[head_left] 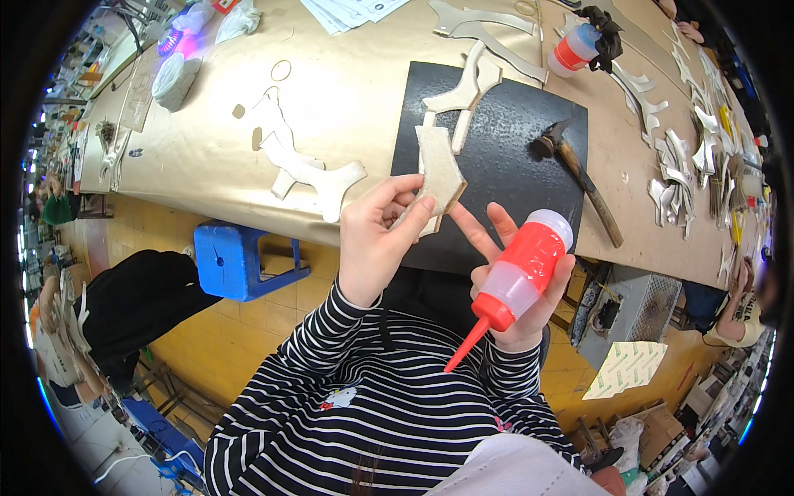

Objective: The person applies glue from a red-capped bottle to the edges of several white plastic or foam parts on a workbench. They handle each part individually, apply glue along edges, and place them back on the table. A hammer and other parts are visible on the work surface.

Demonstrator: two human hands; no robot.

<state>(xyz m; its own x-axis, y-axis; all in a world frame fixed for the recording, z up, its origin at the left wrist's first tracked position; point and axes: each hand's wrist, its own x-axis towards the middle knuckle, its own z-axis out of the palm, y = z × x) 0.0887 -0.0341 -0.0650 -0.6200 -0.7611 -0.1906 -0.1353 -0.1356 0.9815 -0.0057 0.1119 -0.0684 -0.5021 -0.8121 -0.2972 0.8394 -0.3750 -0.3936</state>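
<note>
My left hand (374, 236) pinches a beige, stiff cut-out piece (442, 164) between thumb and fingers and holds it up over the near part of a black mat (513, 178). In my right hand (529, 318) lies a squeeze bottle (529, 260) with a red band and a long red nozzle pointing down toward me. My right index finger reaches out to the lower edge of the piece; whether it touches is hard to tell. Beyond the piece, more curved cut-outs (465, 87) lie on the mat. A hammer (583, 182) with a wooden handle rests at the mat's right side.
Pale cut-outs (314, 175) lie left on the table, others (674, 178) are heaped far right. Another red-banded bottle (574, 51) stands at the back. White papers (351, 10) lie at the far edge. A blue stool (227, 260) stands at front left; people sit at both sides.
</note>
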